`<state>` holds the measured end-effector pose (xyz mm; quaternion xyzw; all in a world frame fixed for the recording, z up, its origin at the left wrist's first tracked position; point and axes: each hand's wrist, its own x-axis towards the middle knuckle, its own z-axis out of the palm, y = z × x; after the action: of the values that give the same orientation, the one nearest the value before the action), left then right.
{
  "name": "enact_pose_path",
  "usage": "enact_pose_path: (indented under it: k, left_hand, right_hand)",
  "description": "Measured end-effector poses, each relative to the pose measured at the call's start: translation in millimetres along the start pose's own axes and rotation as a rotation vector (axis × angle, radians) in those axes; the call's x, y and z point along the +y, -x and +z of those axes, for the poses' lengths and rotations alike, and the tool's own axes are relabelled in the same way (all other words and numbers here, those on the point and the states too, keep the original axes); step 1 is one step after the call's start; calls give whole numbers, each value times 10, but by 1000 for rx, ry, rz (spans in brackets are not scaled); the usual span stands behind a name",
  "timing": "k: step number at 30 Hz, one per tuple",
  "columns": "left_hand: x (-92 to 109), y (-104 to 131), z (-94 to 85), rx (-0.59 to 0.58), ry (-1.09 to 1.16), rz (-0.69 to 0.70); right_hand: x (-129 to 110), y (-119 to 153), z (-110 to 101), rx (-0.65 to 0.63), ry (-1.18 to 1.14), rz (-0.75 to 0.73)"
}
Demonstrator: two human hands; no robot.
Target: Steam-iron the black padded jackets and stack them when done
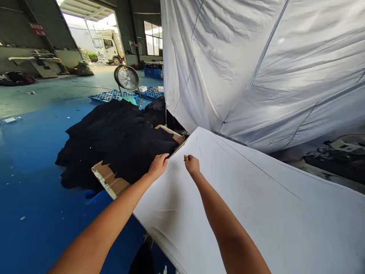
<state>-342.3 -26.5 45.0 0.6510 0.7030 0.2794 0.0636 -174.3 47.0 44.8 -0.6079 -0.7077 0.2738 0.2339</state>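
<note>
A white sheet (242, 198) covers the table in front of me. Near its far left edge is my left hand (158, 165), its fingers bent toward the edge; whether they grip anything is too small to tell. My right hand (192, 164) is over the sheet a little to the right, its fingers closed in a pinch; what they hold, if anything, cannot be made out. Fine lines and creases run across the sheet. Beyond my left hand lies a large heap of black cloth (108, 137), with cardboard (114, 182) at its near side.
A large white cloth (256, 57) hangs behind the table. A round fan (128, 77) stands beside blue pallets (110, 95) on the floor. Equipment (346, 146) is at the right under the hanging cloth. A truck (107, 46) is outside the open doorway.
</note>
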Motion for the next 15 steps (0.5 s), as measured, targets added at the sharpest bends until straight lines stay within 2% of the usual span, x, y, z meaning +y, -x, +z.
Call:
enact_pose_path:
  k: [5, 8, 12, 15]
  left_hand:
    - [-671, -664, 378, -145, -43, -161]
    - [-1043, -982, 631, -235, -75, -207]
    - [-1477, -1257, 851, -331, -189, -392]
    - [-1733, -1365, 939, -483, -141, -559]
  right_hand:
    - [-353, -752, 715, -80, -95, 61]
    - [-457, -1157, 1163, -112, -112, 144]
    - [-394, -1556, 1634, -133, -135, 284]
    - [-256, -1747, 1869, -146, -206, 351]
